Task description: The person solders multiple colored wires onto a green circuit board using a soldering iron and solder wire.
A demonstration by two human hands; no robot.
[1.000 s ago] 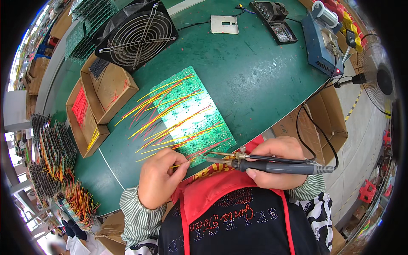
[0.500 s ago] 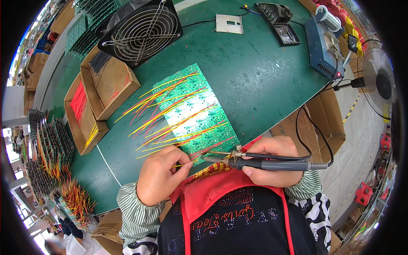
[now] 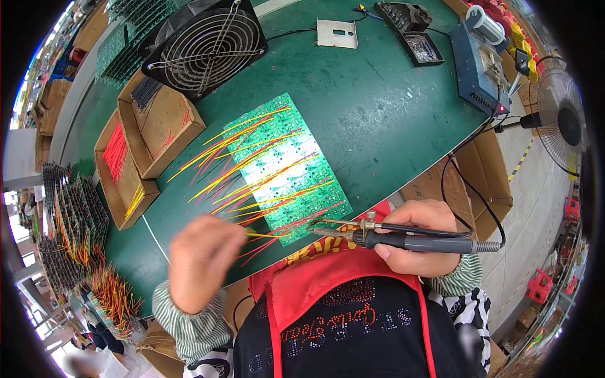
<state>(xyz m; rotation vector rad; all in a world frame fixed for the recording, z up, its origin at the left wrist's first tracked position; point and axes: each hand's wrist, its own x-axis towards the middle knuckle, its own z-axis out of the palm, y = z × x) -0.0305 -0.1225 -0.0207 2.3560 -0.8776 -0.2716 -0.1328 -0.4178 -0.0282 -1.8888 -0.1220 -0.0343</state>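
A green circuit board panel (image 3: 287,170) lies on the green table (image 3: 391,113), with several yellow and red wires (image 3: 239,154) fanning off its left side. My right hand (image 3: 419,236) grips a soldering iron (image 3: 403,239) whose tip points left at the panel's near edge. My left hand (image 3: 201,258), blurred, pinches the end of a yellow wire (image 3: 268,235) that reaches toward the iron's tip.
Two cardboard boxes (image 3: 135,157) of red and yellow wires sit at the left, behind them a black fan (image 3: 208,44). A blue soldering station (image 3: 479,63) and a black tray (image 3: 413,31) stand at the back right. Racks of wired boards (image 3: 75,227) line the left.
My left hand has shifted left and slightly down from the panel's near edge, drawing a yellow wire with it. The right hand with the iron has stayed in place.
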